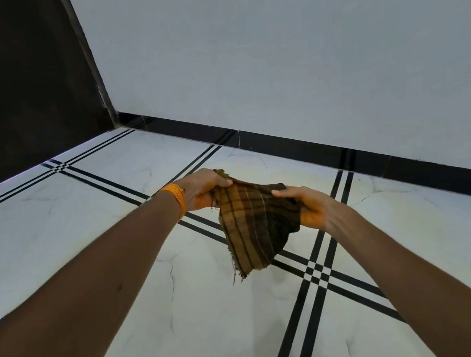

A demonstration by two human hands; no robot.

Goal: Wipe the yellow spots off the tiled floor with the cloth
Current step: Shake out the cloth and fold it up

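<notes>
A brown and ochre checked cloth [257,223] hangs in the air above the white tiled floor [135,247], held by both hands. My left hand [202,190], with an orange band on its wrist, grips the cloth's upper left corner. My right hand [310,205] grips its right edge. The cloth's frayed lower corner dangles over the black double lines that cross between tiles. I see no distinct yellow spots on the floor in this view; only a faint yellowish tinge shows on the tile around and beyond the cloth.
A light grey wall [300,48] with a black skirting strip [346,159] runs along the far side. A dark panel [13,88] stands at the left, meeting the wall at a corner. White marble-look tiles spread all around.
</notes>
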